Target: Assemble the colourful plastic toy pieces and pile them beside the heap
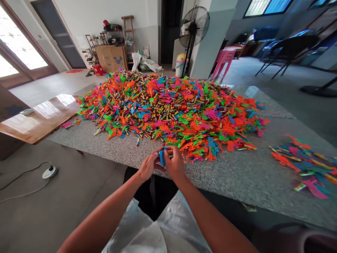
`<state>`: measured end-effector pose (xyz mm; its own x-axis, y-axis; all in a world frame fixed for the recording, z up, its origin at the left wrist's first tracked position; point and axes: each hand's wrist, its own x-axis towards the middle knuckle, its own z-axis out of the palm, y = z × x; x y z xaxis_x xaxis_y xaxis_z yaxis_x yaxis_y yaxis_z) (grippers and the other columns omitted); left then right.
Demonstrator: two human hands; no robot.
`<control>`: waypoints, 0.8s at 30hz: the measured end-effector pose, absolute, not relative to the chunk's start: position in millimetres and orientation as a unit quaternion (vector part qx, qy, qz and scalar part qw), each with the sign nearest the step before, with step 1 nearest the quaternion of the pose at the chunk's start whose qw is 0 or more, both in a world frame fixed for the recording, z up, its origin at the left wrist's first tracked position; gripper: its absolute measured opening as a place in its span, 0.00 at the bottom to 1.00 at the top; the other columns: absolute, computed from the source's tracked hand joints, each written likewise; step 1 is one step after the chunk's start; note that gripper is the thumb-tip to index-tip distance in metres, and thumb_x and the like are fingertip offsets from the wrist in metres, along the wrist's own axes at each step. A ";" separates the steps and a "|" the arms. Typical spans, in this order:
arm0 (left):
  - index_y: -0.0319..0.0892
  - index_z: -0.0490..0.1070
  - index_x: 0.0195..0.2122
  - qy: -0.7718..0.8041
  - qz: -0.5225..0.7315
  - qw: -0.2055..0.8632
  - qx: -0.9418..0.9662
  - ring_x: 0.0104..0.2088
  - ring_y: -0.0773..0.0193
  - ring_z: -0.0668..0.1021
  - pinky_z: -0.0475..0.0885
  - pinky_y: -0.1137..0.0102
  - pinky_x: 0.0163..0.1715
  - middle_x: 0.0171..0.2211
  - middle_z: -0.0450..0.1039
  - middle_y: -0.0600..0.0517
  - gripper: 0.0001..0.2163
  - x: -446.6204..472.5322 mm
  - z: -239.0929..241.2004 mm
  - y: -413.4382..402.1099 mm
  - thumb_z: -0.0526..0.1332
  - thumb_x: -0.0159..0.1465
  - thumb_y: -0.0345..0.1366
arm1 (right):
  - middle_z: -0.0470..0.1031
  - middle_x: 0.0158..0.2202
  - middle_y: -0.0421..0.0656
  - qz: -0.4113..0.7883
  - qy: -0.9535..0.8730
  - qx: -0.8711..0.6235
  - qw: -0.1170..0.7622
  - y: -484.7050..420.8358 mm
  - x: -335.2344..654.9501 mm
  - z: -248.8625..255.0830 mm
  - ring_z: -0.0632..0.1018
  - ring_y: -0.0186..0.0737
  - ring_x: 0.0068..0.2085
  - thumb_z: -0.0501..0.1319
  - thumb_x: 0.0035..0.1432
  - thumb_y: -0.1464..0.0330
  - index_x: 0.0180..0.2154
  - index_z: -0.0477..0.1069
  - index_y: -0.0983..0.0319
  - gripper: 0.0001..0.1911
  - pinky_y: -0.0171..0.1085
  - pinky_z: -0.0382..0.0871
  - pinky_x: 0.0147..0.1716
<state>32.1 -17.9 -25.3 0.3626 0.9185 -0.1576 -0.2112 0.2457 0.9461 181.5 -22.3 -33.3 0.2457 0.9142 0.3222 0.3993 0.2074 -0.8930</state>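
In front of my body, at the near edge of the stone table (118, 151), both my hands meet around a blue plastic toy gun (162, 159). My left hand (149, 164) has its fingers closed on the gun's left side. Pinched at its upper end is my right hand (175, 163), thumb and fingers pressed together. A small red tip (164, 144) shows just above the fingertips; whether it belongs to the gun or to a separate tube I cannot tell. Just beyond my hands lies a large heap of toy guns and striped tubes (168, 109), orange, green, pink and blue.
A smaller pile of toy guns and tubes (305, 161) lies on the right of the table. A glossy wooden board (39, 117) adjoins the left side. Behind stand a fan (193, 28) and pink stools (225, 58). A power socket (49, 172) lies on the floor.
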 end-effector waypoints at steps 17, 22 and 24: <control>0.40 0.76 0.37 0.461 0.320 0.584 0.586 0.25 0.65 0.77 0.73 0.70 0.28 0.27 0.78 0.52 0.19 10.8 -22.1 1.1 0.72 0.58 0.53 | 0.75 0.30 0.37 0.516 -0.453 -0.477 0.549 -34.4 220.6 -25.4 0.72 0.34 0.24 0.66 0.61 0.52 0.49 0.75 0.58 0.21 0.35 0.69 0.24; 0.40 0.82 0.41 0.450 0.259 0.563 0.642 0.25 0.67 0.76 0.70 0.73 0.28 0.28 0.79 0.52 0.20 7.0 -4.7 6.9 0.71 0.59 0.52 | 0.73 0.27 0.36 0.562 -0.492 -0.446 0.492 -42.8 232.8 -18.9 0.70 0.33 0.23 0.66 0.62 0.53 0.49 0.79 0.58 0.20 0.34 0.67 0.23; 0.41 0.84 0.43 0.448 0.232 0.540 0.673 0.24 0.68 0.73 0.65 0.74 0.25 0.25 0.76 0.54 0.19 7.4 -0.5 7.7 0.69 0.61 0.51 | 0.72 0.26 0.36 0.567 -0.489 -0.446 0.490 -44.2 232.3 -19.5 0.69 0.33 0.22 0.66 0.62 0.53 0.49 0.79 0.58 0.20 0.34 0.65 0.22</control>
<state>7.4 7.7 -0.5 0.4910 0.8541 -0.1718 0.3527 -0.0146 0.9356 232.3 -44.2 -19.5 -0.1206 0.9924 -0.0262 -0.1187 -0.0407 -0.9921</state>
